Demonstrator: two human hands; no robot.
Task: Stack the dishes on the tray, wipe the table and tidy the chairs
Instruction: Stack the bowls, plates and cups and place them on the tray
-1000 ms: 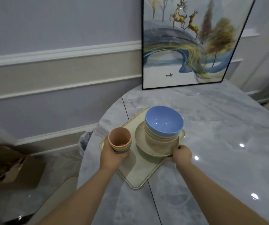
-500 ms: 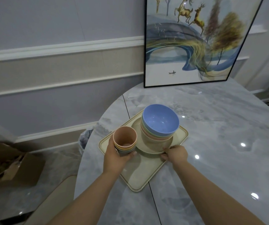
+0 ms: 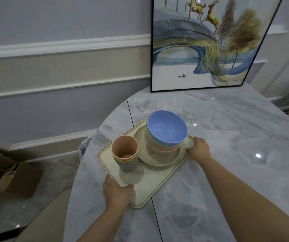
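One tray (image 3: pixel 159 182), cream in colour, flat on the grey marble bench (image 3: pixel 227 137) near its left edge. One stack of cups (image 3: pixel 125 154) on the tray's left part, orange cup on top, about four rims showing, grey cup at the bottom. One stack of bowls (image 3: pixel 165 133) on the tray's far part, blue bowl on top, about four in all. One cream plate (image 3: pixel 157 161) under the bowls, touching the tray floor. Cups just beside the plate.

Two hands on the tray. Left hand (image 3: pixel 116 191) at the tray's near-left edge, thumb on top of the rim, fingers tucked under and hidden: grip pinching the tray. Right hand (image 3: pixel 199 148) at the tray's right edge, beside the bowls, fingers curled over the rim: grip pinching the tray too. Tray between the two hands, cups nearer the left one, bowls nearer the right one.

One big framed picture (image 3: pixel 206 44) with two gold deer, standing on the bench past the tray, leaning on the wall. One brown cardboard box (image 3: pixel 12 177) on the floor, well to the left of the tray. Part of a beige chair (image 3: pixel 49 215) low down, left of the tray.
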